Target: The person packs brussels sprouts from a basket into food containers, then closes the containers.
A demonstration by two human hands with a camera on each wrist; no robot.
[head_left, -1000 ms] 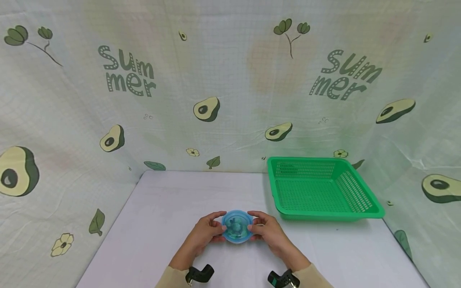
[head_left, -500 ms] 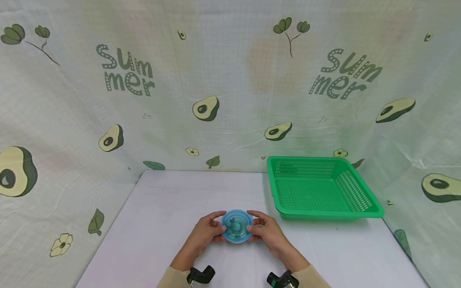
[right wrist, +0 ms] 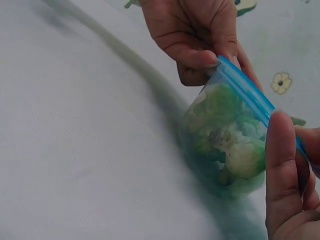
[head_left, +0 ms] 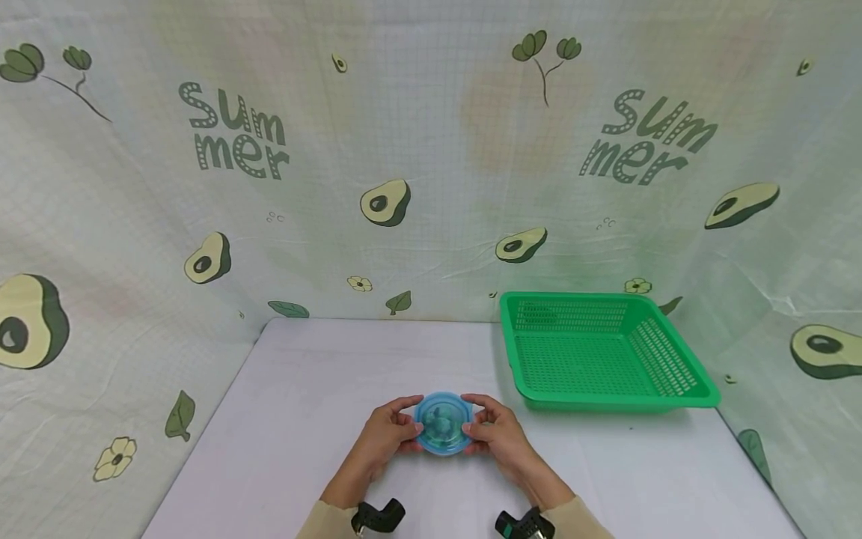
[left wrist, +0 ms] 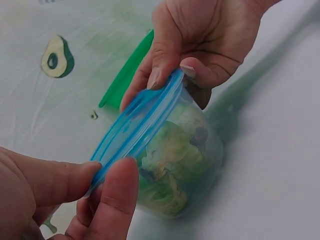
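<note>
A round clear plastic container with a blue lid (head_left: 443, 424) is held level between both hands, near the front middle of the table. Through its clear wall, leafy green vegetables like Brussels sprouts (right wrist: 240, 155) show inside. My left hand (head_left: 389, 431) pinches the lid's left edge, thumb on the near side and index finger toward the back. On the opposite edge, my right hand (head_left: 497, 433) pinches the rim in the same way. The lid lies over the tub; whether it is fully pressed down I cannot tell. The left wrist view shows thumbs and fingers curled on the blue rim (left wrist: 135, 125).
A green slotted plastic basket (head_left: 609, 400) stands at the back right of the white table (head_left: 323, 374). Behind and beside the table hangs a pale cloth (head_left: 431, 135) printed with avocados and lettering. Black cameras sit on both wrists (head_left: 378, 515).
</note>
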